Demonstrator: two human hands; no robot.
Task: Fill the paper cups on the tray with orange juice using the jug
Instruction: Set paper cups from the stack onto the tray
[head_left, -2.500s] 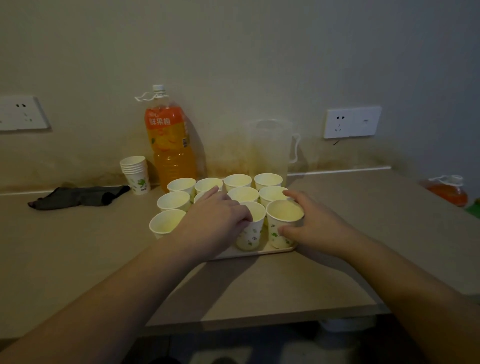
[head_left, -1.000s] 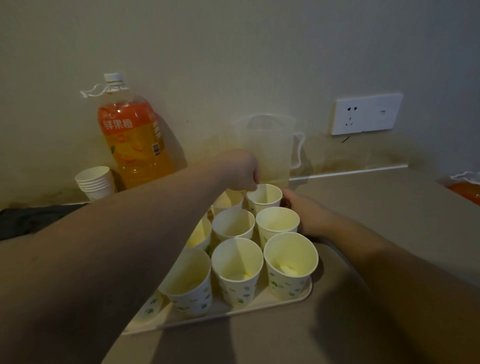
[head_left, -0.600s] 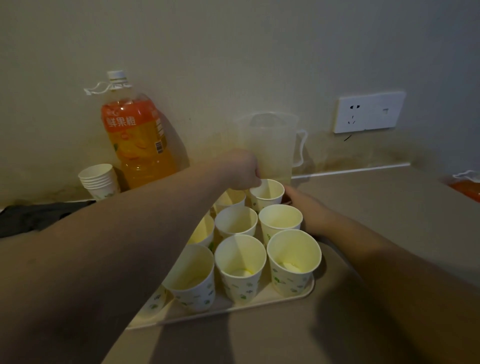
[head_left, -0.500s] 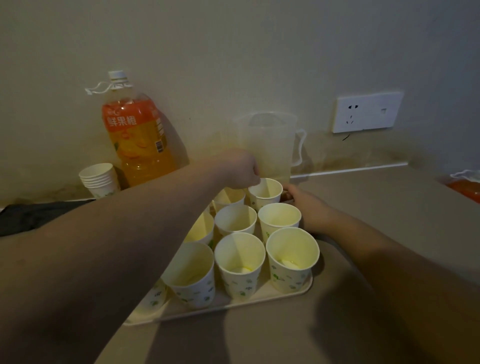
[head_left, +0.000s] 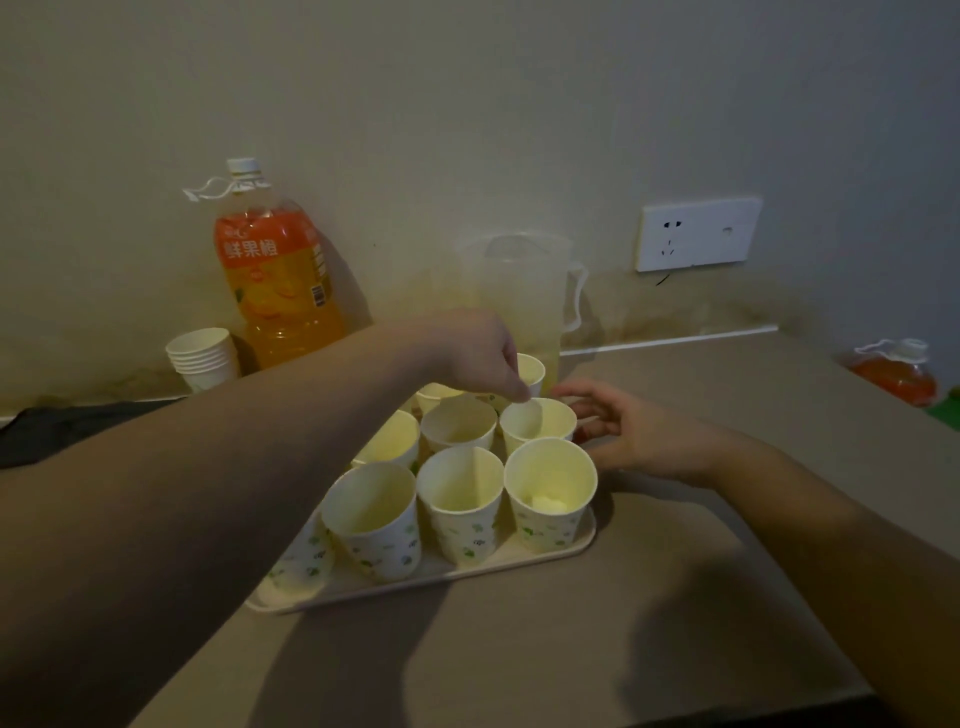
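Several white paper cups with green print (head_left: 549, 491) stand close together on a pale tray (head_left: 467, 574); they look empty, though the front right one shows a pale patch at its bottom. My left hand (head_left: 475, 358) reaches over the tray, and its curled fingertips pinch the rim of the right cup in the second row (head_left: 540, 423). Just right of that cup, my right hand (head_left: 628, 431) has its fingers loosely spread by the cup's side. The translucent jug (head_left: 519, 291) stands behind the tray against the wall, with a little pale juice at its bottom.
A large orange juice bottle (head_left: 280, 283) stands at the back left, with a stack of spare cups (head_left: 202, 356) beside it. A dark cloth (head_left: 57, 428) lies far left. A second bottle (head_left: 893, 374) sits off the table's right edge. A wall socket (head_left: 698, 234) is behind.
My left hand has come back from the rear cup to the rim of the second-row cup. My right hand has drawn back with it and opened its fingers.
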